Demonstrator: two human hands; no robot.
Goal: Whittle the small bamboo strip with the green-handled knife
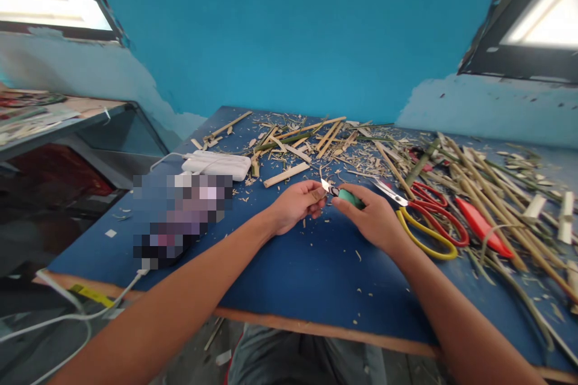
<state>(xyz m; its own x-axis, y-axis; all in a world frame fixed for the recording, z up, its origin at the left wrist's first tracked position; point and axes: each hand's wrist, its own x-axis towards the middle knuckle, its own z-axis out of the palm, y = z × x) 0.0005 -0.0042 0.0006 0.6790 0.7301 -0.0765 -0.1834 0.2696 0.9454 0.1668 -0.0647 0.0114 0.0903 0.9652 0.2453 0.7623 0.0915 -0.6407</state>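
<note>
Small bamboo piece (317,194) being pinched in left hand (295,204), being shaved by green-handled knife (344,194) gripped in right hand (377,216). Shavings (316,144) piling beyond hands; uncut bamboo strips (487,192) waiting right, beside scissors (428,216).

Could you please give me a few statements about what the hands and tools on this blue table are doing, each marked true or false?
1. The right hand grips a green-handled knife. True.
2. The left hand rests on the white power bank. False: it is closed on a small bamboo piece at the knife blade.
3. Red-handled scissors lie right of the right hand. True.
4. The blue table is covered with metal screws. False: bamboo strips and shavings litter it.
</note>
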